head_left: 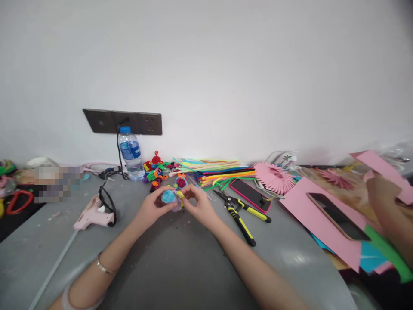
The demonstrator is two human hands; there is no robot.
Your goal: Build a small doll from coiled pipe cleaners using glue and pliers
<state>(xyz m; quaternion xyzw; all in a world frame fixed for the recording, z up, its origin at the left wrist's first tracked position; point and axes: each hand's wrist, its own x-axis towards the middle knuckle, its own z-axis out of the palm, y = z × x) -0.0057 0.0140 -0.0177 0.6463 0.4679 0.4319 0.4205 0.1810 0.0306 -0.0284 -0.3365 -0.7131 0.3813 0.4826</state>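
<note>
Both my hands meet over the grey table (180, 267). My left hand (154, 206) is closed round a small blue fuzzy coil (167, 196), a rolled pipe-cleaner piece with a pale purple part under it. My right hand (198, 204) pinches the same piece from the right, where a bit of yellow shows at the fingertips. Just behind my hands lies a small ring-shaped pipe-cleaner figure (181, 181).
A pink glue gun (93, 214) lies at the left, and yellow-handled pliers (240, 213) at the right. Behind are a water bottle (130, 154), a bundle of coloured pipe cleaners (219, 170), a phone in a pink case (251, 195) and pink paper flowers (274, 176). Another person's hand (387, 202) holds pink paper at the far right.
</note>
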